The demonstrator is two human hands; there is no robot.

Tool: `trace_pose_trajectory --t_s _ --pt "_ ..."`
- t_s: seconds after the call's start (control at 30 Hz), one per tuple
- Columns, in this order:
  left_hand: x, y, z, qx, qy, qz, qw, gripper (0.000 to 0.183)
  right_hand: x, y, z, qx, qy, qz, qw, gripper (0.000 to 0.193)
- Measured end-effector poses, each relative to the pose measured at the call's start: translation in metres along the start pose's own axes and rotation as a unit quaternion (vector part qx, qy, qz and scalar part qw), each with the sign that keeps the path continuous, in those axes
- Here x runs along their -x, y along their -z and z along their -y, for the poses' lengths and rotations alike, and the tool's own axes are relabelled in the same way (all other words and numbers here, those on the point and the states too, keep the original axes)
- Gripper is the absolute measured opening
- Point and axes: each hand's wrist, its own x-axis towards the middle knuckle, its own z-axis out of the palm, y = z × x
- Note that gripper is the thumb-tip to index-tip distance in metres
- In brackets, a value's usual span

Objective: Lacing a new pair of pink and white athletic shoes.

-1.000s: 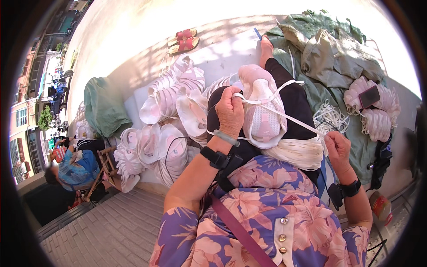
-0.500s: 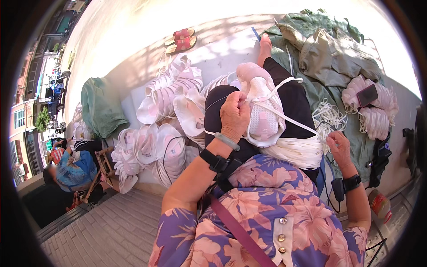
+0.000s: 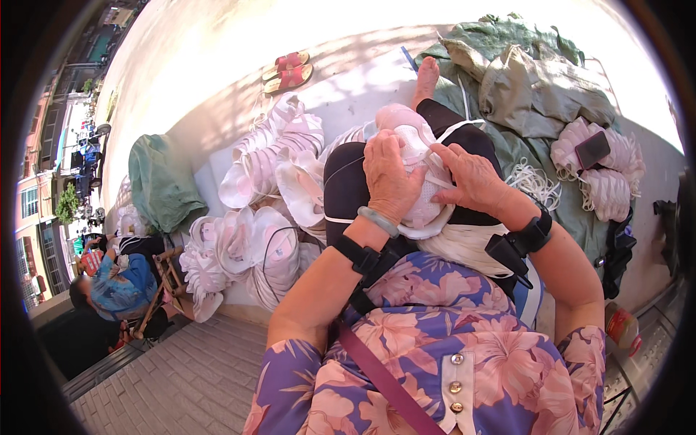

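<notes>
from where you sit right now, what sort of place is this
Probably an outdoor, street-side work spot: a beige building front with windows and a leafy green tree show at far left, and stacks of white-and-pink shoe pieces lie left of centre.

Room opens beyond the held shoe [image 3: 415,140]; stacked shoes [image 3: 245,239] block leftward.

2 red sandals [image 3: 293,77]; green sack [image 3: 165,181], left; dark phone [image 3: 592,150], right; blue-clad person [image 3: 123,291] seated.
</notes>
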Motion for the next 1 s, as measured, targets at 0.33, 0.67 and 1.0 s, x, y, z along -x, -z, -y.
trace_pose_trajectory --t_s 0.33,0.67,1.0 --pt "0.003 -0.008 -0.003 0.002 0.022 -0.034 0.999 0.051 0.002 -0.01 0.012 0.021 0.003 -0.11 0.994 0.046" --pt "0.008 -0.005 -0.006 -0.038 -0.085 -0.045 0.995 0.025 0.01 -0.013 0.018 0.046 -0.004 -0.113 0.993 0.038" --pt "0.004 -0.01 -0.003 -0.175 -0.16 0.049 0.97 0.008 0.005 -0.017 -0.007 -0.04 0.062 -0.121 0.99 0.037"
